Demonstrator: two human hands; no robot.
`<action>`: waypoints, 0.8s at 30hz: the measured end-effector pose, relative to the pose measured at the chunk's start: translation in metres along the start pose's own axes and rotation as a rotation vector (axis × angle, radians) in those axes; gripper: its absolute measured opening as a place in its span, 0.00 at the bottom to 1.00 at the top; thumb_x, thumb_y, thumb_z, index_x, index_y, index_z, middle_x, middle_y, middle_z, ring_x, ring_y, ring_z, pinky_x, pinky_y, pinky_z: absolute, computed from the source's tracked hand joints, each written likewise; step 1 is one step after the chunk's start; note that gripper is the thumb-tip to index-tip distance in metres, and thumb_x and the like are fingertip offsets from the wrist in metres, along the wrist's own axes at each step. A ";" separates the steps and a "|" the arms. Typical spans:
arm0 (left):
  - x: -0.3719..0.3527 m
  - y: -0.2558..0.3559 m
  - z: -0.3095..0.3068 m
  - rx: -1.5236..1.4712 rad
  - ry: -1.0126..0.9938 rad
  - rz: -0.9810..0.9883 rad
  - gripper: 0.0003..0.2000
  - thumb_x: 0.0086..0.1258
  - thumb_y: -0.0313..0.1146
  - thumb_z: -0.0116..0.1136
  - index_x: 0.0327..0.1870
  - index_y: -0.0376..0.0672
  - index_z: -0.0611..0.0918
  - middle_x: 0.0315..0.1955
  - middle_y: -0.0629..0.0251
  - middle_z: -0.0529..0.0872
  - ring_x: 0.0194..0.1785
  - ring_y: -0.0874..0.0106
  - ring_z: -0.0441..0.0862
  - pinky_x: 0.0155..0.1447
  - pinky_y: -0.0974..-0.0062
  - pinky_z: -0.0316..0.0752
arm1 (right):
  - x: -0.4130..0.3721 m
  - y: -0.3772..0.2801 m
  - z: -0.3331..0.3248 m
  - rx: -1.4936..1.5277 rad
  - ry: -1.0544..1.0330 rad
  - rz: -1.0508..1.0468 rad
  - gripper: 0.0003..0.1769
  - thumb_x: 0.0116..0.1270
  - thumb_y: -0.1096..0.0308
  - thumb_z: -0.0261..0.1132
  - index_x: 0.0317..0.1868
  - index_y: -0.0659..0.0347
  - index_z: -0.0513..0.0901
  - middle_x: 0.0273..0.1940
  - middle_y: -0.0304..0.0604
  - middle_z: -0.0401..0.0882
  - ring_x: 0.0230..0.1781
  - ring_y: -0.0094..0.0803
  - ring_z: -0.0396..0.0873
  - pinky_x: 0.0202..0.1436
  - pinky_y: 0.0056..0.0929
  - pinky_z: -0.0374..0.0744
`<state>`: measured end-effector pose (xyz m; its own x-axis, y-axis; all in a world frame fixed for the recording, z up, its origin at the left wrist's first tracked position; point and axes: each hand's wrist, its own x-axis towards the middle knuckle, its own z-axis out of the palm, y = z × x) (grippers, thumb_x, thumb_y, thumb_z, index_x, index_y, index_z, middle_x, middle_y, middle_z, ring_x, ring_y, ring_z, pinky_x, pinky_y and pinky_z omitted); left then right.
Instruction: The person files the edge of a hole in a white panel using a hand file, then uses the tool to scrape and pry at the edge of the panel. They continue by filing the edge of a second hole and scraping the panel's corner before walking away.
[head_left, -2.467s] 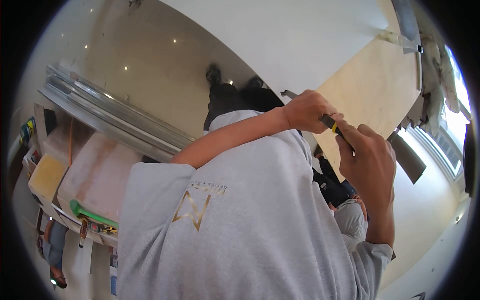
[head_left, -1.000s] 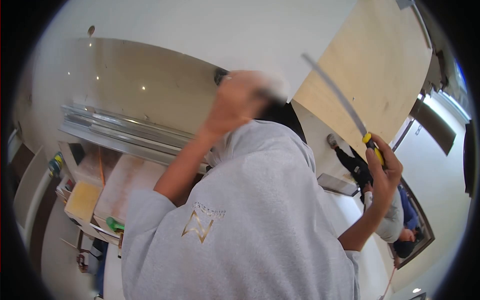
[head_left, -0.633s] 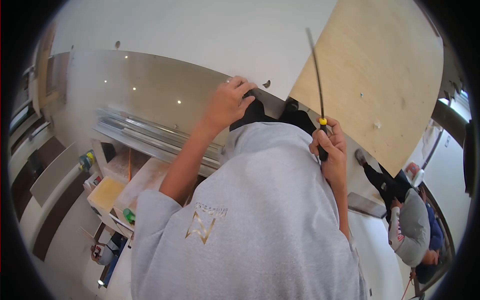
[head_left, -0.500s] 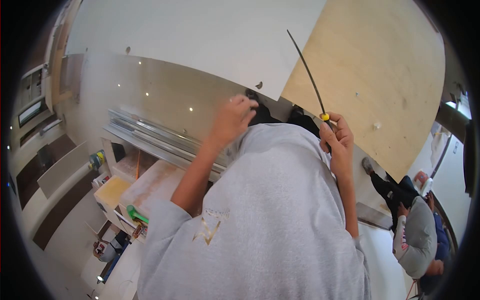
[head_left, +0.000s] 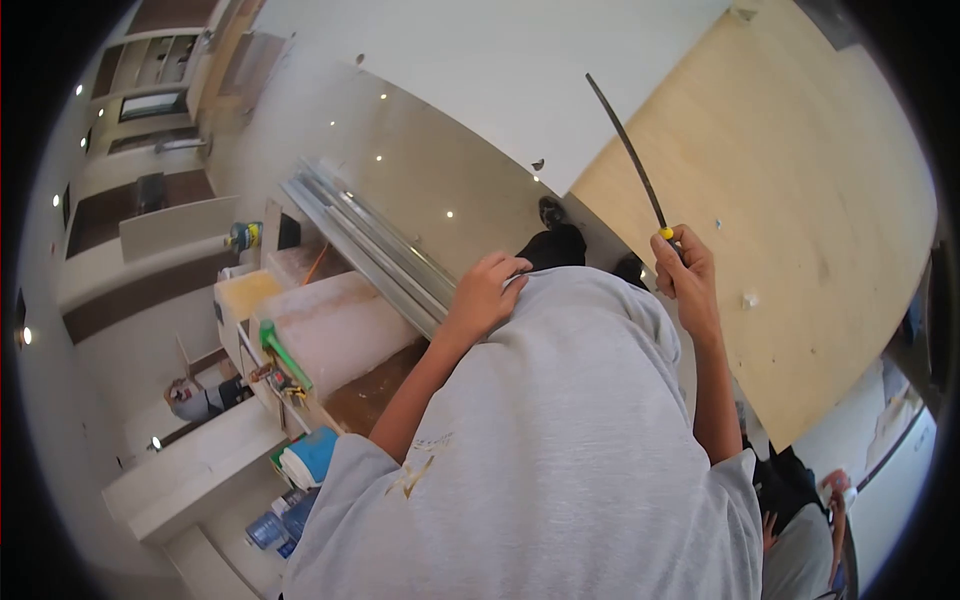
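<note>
My right hand [head_left: 690, 285] is closed round the handle of a file [head_left: 630, 150]. Its long, thin, dark blade points up and away, and a yellow collar sits just above my fingers. Behind the blade lie a white panel [head_left: 480, 70] and a bare plywood sheet [head_left: 800, 200]. My left hand [head_left: 488, 295] rests against the front of my grey shirt [head_left: 570, 420], fingers loosely bent and a little apart, with no tool visible in it. The white panel's near corner has a small dark notch [head_left: 538, 165].
Metal profiles [head_left: 370, 240] lie to the left, beside a dusty box-like unit [head_left: 340, 325] and a green-handled tool [head_left: 285, 355]. Blue water bottles [head_left: 275, 528] stand lower left. One person [head_left: 195, 400] is far left; another person in grey [head_left: 805, 550] is close by at lower right.
My view has turned, so the panels and room sit differently. My left hand has come in against my shirt. The file stays in my right hand, its blade still pointing up.
</note>
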<state>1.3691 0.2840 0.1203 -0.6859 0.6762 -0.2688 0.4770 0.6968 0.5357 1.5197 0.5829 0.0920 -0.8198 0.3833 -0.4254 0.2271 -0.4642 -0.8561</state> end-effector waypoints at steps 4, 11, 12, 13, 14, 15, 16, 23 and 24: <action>-0.021 0.003 0.004 -0.017 0.042 -0.099 0.08 0.78 0.31 0.71 0.53 0.43 0.92 0.43 0.60 0.92 0.46 0.58 0.92 0.52 0.64 0.86 | 0.027 0.020 0.003 0.026 -0.052 0.012 0.14 0.86 0.58 0.70 0.44 0.58 0.81 0.22 0.24 0.66 0.19 0.11 0.58 0.23 0.21 0.55; 0.000 0.015 -0.003 -0.038 0.097 0.068 0.08 0.79 0.33 0.71 0.53 0.47 0.93 0.43 0.62 0.93 0.46 0.64 0.92 0.53 0.66 0.86 | 0.013 0.020 0.022 0.071 -0.018 -0.055 0.13 0.87 0.59 0.68 0.43 0.57 0.79 0.22 0.26 0.67 0.17 0.13 0.60 0.21 0.21 0.57; 0.010 0.026 -0.014 -0.079 0.096 0.094 0.08 0.79 0.34 0.72 0.54 0.47 0.93 0.43 0.63 0.93 0.46 0.65 0.92 0.54 0.66 0.85 | 0.007 0.018 0.024 0.101 0.010 -0.054 0.13 0.87 0.60 0.68 0.43 0.57 0.79 0.22 0.27 0.67 0.18 0.13 0.60 0.21 0.21 0.57; 0.021 0.040 -0.029 -0.213 0.052 0.119 0.09 0.78 0.34 0.72 0.54 0.46 0.93 0.44 0.64 0.94 0.47 0.66 0.92 0.54 0.66 0.85 | 0.000 0.018 0.025 0.132 0.046 -0.052 0.13 0.86 0.60 0.68 0.42 0.56 0.80 0.22 0.27 0.68 0.18 0.13 0.60 0.21 0.21 0.57; 0.034 0.058 -0.049 -0.348 0.005 0.149 0.09 0.78 0.34 0.73 0.54 0.45 0.93 0.45 0.65 0.94 0.47 0.67 0.92 0.55 0.67 0.85 | -0.005 0.021 0.024 0.129 0.082 -0.055 0.13 0.86 0.60 0.68 0.42 0.56 0.79 0.23 0.27 0.68 0.18 0.13 0.60 0.21 0.21 0.58; 0.044 0.077 -0.070 -0.485 -0.049 0.185 0.10 0.77 0.35 0.74 0.54 0.44 0.93 0.45 0.66 0.94 0.48 0.69 0.92 0.55 0.67 0.85 | -0.009 0.027 0.022 0.125 0.126 -0.059 0.13 0.86 0.61 0.68 0.41 0.55 0.78 0.23 0.27 0.68 0.18 0.13 0.60 0.21 0.21 0.58; 0.048 0.095 -0.094 -0.568 -0.034 0.289 0.11 0.75 0.32 0.76 0.55 0.45 0.93 0.47 0.66 0.95 0.50 0.69 0.92 0.57 0.67 0.86 | -0.014 0.032 0.019 0.120 0.173 -0.060 0.14 0.86 0.61 0.68 0.41 0.55 0.77 0.23 0.27 0.68 0.18 0.13 0.60 0.21 0.21 0.58; 0.057 0.136 -0.217 -1.641 -0.916 0.947 0.57 0.70 0.70 0.73 0.87 0.33 0.65 0.76 0.49 0.81 0.69 0.58 0.87 0.70 0.61 0.82 | -0.009 0.060 0.033 0.227 0.475 -0.041 0.12 0.87 0.62 0.68 0.43 0.54 0.77 0.27 0.27 0.67 0.20 0.13 0.62 0.22 0.21 0.60; 0.056 0.129 -0.229 -1.656 -0.997 0.993 0.56 0.70 0.69 0.73 0.87 0.34 0.65 0.76 0.49 0.81 0.69 0.57 0.87 0.70 0.60 0.82 | -0.006 0.048 0.058 0.229 0.480 -0.111 0.11 0.87 0.63 0.68 0.43 0.54 0.77 0.27 0.27 0.67 0.20 0.13 0.62 0.22 0.21 0.60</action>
<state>1.2667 0.3571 0.3573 0.1133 0.8360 0.5370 -0.7560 -0.2781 0.5925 1.5049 0.5121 0.0699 -0.4882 0.7364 -0.4685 -0.0109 -0.5419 -0.8404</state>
